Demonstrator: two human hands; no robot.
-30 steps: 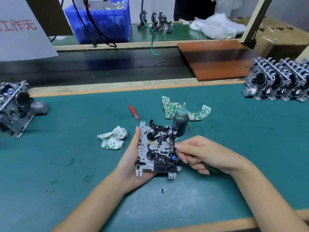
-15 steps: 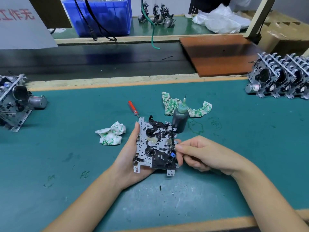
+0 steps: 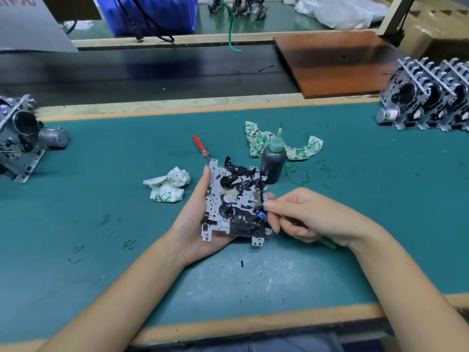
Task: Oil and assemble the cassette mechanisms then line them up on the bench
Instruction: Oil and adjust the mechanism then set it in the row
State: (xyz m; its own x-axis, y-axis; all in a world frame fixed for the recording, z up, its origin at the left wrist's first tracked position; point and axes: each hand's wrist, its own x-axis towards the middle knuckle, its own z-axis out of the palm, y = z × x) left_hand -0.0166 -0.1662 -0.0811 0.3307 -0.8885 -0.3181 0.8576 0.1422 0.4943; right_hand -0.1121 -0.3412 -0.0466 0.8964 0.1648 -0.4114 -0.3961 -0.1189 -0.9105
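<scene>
The cassette mechanism [image 3: 234, 201] is stamped, perforated silvery metal with matt black plastic gears on it. The surface [image 3: 101, 224] has a matt teal mat, scuffed and smeared, edged in bare wood. The oil bottle [image 3: 272, 161] looks like dark, slightly glossy plastic. 2 rags [image 3: 167, 186] are crumpled printed cloth. The screwdriver [image 3: 200, 146] handle is shiny red plastic.

The desk [image 3: 101, 224] is teal green with a tan wooden edge. The cassette mechanism [image 3: 233, 201] held at centre is silver metal with black parts and one small blue piece. Just beyond it stands a dark bottle [image 3: 272, 165] with a green nozzle. Two crumpled rags, one to the left [image 3: 167, 188] and one farther off [image 3: 258, 141], are white with green print. The screwdriver [image 3: 200, 146] has a red handle. Far left sits a blue bin [image 3: 165, 13]; far right a reddish-brown board [image 3: 337, 62]. A thin tool [image 3: 327, 242] under the right hand looks green, though mostly hidden.
</scene>
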